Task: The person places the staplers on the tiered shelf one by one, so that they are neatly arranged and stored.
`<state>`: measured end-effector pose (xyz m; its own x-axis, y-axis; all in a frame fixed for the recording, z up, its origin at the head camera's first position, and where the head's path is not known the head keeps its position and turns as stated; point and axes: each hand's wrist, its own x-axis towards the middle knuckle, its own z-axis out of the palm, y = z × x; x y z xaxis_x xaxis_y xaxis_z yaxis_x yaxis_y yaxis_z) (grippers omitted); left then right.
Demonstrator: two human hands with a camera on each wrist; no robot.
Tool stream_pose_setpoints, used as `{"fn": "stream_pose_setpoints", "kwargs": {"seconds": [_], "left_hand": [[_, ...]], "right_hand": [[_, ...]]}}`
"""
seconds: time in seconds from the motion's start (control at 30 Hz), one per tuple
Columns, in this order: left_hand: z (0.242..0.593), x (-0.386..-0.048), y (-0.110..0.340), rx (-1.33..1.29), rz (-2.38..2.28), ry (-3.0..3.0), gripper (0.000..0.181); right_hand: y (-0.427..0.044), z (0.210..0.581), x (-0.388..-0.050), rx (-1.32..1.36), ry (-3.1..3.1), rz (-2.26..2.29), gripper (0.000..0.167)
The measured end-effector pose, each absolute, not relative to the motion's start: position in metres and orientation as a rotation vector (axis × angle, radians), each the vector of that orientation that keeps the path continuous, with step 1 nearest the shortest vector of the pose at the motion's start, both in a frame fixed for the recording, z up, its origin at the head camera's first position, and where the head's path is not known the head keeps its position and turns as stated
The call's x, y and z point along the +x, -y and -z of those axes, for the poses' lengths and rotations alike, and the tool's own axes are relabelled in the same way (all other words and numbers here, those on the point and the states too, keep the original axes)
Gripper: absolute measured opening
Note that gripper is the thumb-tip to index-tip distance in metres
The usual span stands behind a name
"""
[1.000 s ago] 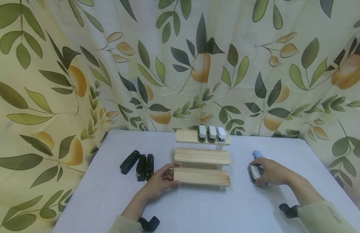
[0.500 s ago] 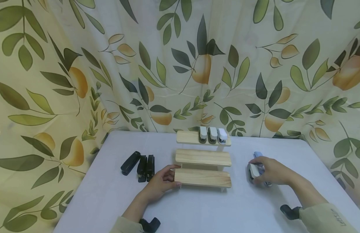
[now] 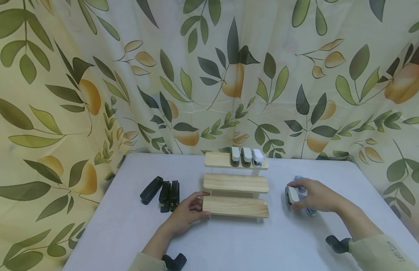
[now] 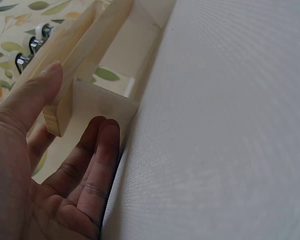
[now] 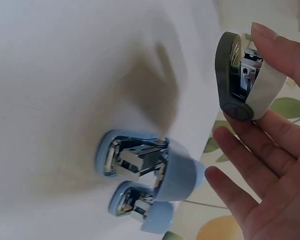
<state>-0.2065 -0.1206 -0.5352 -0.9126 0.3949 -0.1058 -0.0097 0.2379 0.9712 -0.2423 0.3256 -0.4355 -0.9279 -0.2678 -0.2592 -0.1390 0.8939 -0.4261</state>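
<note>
White-and-grey stapler (image 5: 232, 75): pinching it in right hand (image 3: 316, 194), parted to its thickness, above surface (image 3: 243, 244) between centre and right edge; gripping left end of wooden rack (image 3: 235, 206) in half-curled left hand (image 3: 185, 211).

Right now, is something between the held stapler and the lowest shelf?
Nothing visible: only table lies between the stapler and the shelf. Blue staplers are on the stapler's other side; the left hand is at the shelf's far end.
</note>
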Motion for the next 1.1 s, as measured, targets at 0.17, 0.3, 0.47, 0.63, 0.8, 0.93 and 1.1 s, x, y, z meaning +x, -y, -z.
{"fn": "stream_pose_setpoints", "kwargs": {"seconds": [0.17,0.3,0.47,0.63,0.8,0.93,1.1], "left_hand": [[0.536,-0.207,0.12,0.357,-1.72,-2.185,0.066],[0.536,-0.206,0.12,0.362,-1.724,-2.183,0.065],[0.535,-0.206,0.12,0.358,-1.714,-2.188,0.065],[0.534,-0.207,0.12,0.366,-1.705,-2.201,0.063],[0.534,-0.206,0.12,0.365,-1.704,-2.201,0.063],[0.534,-0.206,0.119,0.358,-1.699,-2.211,0.063],[0.535,-0.206,0.119,0.352,-1.699,-2.215,0.063]], "right_hand": [[-0.321,0.43,-0.241,-0.339,-2.761,0.599,0.088],[-0.317,0.425,-0.24,-0.365,-2.772,0.618,0.088],[-0.312,0.416,-0.239,-0.396,-2.789,0.635,0.087],[-0.307,0.407,-0.237,-0.421,-2.809,0.643,0.088],[-0.306,0.399,-0.237,-0.458,-2.843,0.649,0.088],[-0.305,0.393,-0.237,-0.478,-2.862,0.667,0.086],[-0.302,0.384,-0.238,-0.497,-2.88,0.674,0.085]]}}
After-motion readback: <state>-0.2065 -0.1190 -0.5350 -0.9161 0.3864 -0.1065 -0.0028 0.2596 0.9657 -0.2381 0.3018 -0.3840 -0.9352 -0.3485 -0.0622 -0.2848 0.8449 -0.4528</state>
